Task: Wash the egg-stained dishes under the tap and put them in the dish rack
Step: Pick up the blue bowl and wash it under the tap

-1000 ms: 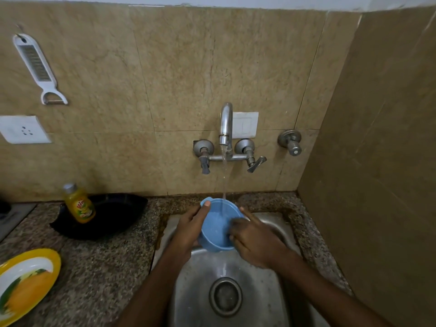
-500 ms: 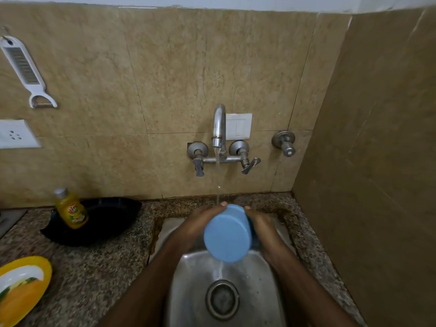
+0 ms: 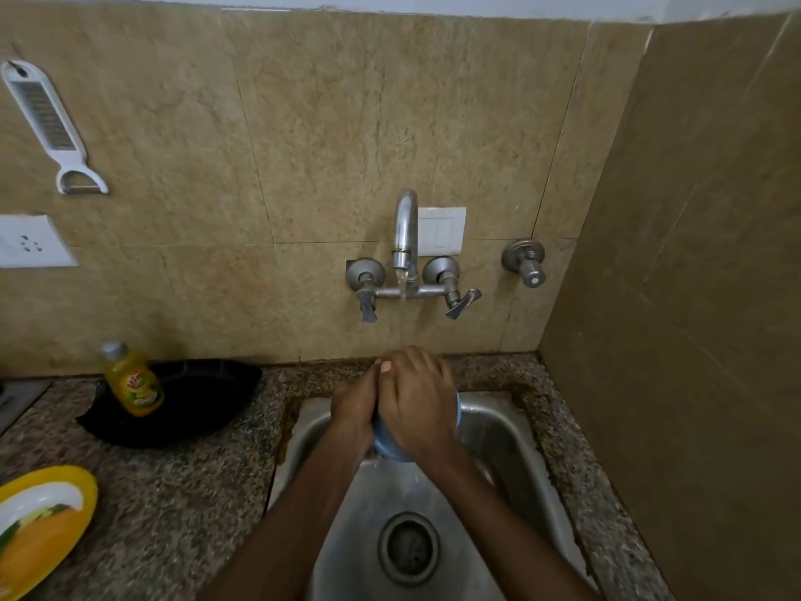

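Observation:
A small blue bowl (image 3: 388, 446) is held over the steel sink (image 3: 516, 444), mostly hidden by my hands. My right hand (image 3: 416, 401) lies across the bowl's near side, fingers wrapped over it. My left hand (image 3: 355, 405) grips it from the left, thumb up at the top. Water runs from the wall tap (image 3: 405, 229) in a thin stream down onto my hands. A yellow and white plate (image 3: 41, 522) lies on the counter at the lower left.
A yellow dish soap bottle (image 3: 132, 381) stands in a black tray (image 3: 203, 401) left of the sink. A white grater (image 3: 47, 123) and a socket (image 3: 30, 241) are on the tiled wall. A side wall closes in on the right. The drain (image 3: 407, 548) sits mid-sink.
The bowl's blue underside faced me half a second ago with hands at its sides. Now my right hand has slid over it and covers most of it.

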